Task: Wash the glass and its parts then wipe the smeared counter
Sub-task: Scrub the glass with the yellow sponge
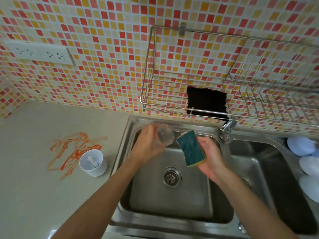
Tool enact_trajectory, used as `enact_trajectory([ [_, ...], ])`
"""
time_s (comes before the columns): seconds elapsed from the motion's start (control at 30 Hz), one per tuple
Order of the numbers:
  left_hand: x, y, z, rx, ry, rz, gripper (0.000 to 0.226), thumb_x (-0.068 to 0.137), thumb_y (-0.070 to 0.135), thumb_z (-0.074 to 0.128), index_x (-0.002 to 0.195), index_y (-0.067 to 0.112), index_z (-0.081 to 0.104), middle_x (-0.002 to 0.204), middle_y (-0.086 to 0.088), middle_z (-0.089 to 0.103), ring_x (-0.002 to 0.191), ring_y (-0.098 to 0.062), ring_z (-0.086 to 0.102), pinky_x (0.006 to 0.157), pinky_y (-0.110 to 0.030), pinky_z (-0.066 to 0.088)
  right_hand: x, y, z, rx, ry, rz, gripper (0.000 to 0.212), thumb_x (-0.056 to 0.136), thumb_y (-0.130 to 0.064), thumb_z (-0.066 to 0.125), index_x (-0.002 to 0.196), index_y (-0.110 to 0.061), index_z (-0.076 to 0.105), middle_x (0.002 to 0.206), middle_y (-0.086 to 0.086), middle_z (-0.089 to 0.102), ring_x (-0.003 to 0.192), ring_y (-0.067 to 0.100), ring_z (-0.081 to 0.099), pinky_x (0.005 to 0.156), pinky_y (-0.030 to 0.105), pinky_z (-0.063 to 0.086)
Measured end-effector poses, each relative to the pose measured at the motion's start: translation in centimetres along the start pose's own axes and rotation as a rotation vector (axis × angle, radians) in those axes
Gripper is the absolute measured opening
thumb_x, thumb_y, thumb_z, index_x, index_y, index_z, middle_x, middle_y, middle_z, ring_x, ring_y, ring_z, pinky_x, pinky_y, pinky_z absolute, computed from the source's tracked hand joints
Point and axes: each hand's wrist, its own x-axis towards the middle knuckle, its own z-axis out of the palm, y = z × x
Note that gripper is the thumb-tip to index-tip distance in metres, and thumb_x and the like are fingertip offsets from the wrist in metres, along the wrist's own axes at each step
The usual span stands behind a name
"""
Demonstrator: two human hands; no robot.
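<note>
Head view. Left hand (149,147) over the left sink basin (170,200), fingers curled round a clear glass (165,136), gripping it on its side with the perforated end facing the camera. Right hand (209,156) just beside it, palm up, fingers and thumb curled round a sponge (191,147), dark green scourer face up, yellow layer showing at its lower edge. Sponge and glass are close, a small gap between them; both held above the basin, not resting in it. Drain strainer (171,176) sits below the hands at the basin floor.

No readable brand, label or writing anywhere.

Worktop (34,187) left of the sink carries an orange-red smear (72,152). A white cup (93,162) stands upright at the smear's right edge, near the sink rim; something small lies inside, too blurred to tell. Tap (227,128) at the back between the two basins. Wire rack (189,75) hangs on the mosaic tile wall above the sink, with a black cloth (207,102) draped in it. Right basin (269,178) is partly in view; pale blue and white rounded things (303,152) lie along its right edge, kind unclear. White double socket (41,53) on the wall at upper left.
</note>
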Motion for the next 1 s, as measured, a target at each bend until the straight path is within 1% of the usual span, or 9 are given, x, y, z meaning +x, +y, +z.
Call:
enact_trajectory([
  [0.17,1.4,0.8,0.6,0.057,-0.058,0.005,0.076,0.067,0.025,0.082,0.131,0.015,0.041,0.127,0.000,0.053,0.115,-0.014,0.050,0.096,-0.026,0.044,2.3,1.6,-2.3,0.098,0.080,0.001,0.020,0.098,-0.016,0.048,0.109,-0.010,0.063,0.105,0.012,0.068,0.093,0.023,0.064,0.079,0.042,0.054],
  [0.23,1.9,0.9,0.6,0.090,-0.082,-0.010,0.078,0.066,0.027,0.083,0.130,0.020,0.039,0.130,0.002,0.052,0.118,-0.013,0.049,0.099,-0.028,0.045,3.1,1.6,-2.9,-0.185,0.089,-0.210,0.022,0.096,-0.014,0.055,0.113,-0.022,0.065,0.112,0.000,0.069,0.099,0.011,0.065,0.082,0.029,0.055],
  [0.33,2.7,1.2,0.8,0.126,-0.128,-0.005,0.076,0.066,0.026,0.081,0.129,0.023,0.039,0.128,0.002,0.053,0.117,-0.016,0.050,0.092,-0.026,0.044,4.1,1.8,-3.5,-0.751,0.070,-0.630,0.031,0.092,-0.017,0.063,0.121,-0.030,0.063,0.117,-0.021,0.063,0.109,-0.005,0.057,0.089,0.007,0.041],
  [0.43,3.4,2.0,1.0,0.162,-0.174,0.016,0.072,0.067,0.021,0.075,0.131,0.018,0.042,0.127,-0.003,0.053,0.118,-0.021,0.047,0.090,-0.027,0.040,5.6,2.6,-4.1,-1.110,0.023,-0.968,0.028,0.092,-0.022,0.062,0.120,-0.022,0.067,0.119,-0.017,0.062,0.110,0.009,0.052,0.098,0.010,0.034],
  [0.53,3.7,2.8,1.3,0.200,-0.170,0.105,0.070,0.071,0.018,0.072,0.136,0.015,0.044,0.131,-0.004,0.053,0.123,-0.023,0.044,0.099,-0.027,0.037,6.8,3.7,-4.6,-1.377,-0.024,-1.167,0.029,0.086,-0.013,0.067,0.115,-0.015,0.071,0.116,-0.001,0.066,0.104,0.020,0.050,0.092,0.030,0.046],
  [0.63,3.8,3.5,1.5,0.234,-0.159,0.162,0.061,0.081,0.015,0.066,0.138,0.012,0.045,0.136,-0.004,0.051,0.126,-0.023,0.042,0.102,-0.027,0.036,7.3,4.3,-5.2,-1.504,0.028,-1.207,0.031,0.082,-0.005,0.068,0.111,-0.016,0.072,0.113,-0.001,0.068,0.101,0.020,0.050,0.081,0.038,0.048],
  [0.73,3.8,3.4,1.6,0.259,-0.189,0.169,0.067,0.078,0.021,0.071,0.139,0.016,0.043,0.138,-0.002,0.049,0.127,-0.021,0.042,0.101,-0.031,0.043,6.4,4.7,-4.1,-1.324,0.051,-1.100,0.027,0.088,-0.013,0.054,0.105,-0.016,0.074,0.105,-0.007,0.072,0.097,0.013,0.052,0.085,0.024,0.043],
  [0.83,3.5,3.1,1.3,0.273,-0.240,0.170,0.074,0.072,0.021,0.076,0.138,0.016,0.043,0.137,-0.002,0.049,0.126,-0.020,0.043,0.102,-0.031,0.043,5.6,4.9,-3.3,-1.164,-0.007,-0.979,0.023,0.088,-0.007,0.060,0.103,-0.017,0.075,0.101,-0.010,0.073,0.094,0.008,0.055,0.087,0.007,0.037],
  [1.0,3.1,3.9,0.9,0.248,-0.263,0.188,0.073,0.072,0.019,0.076,0.137,0.014,0.043,0.137,-0.002,0.048,0.125,-0.020,0.042,0.101,-0.024,0.035,7.2,3.2,-5.7,-1.499,-0.055,-1.102,0.030,0.080,-0.003,0.072,0.106,-0.018,0.074,0.104,-0.009,0.072,0.096,0.015,0.054,0.074,0.038,0.046],
])
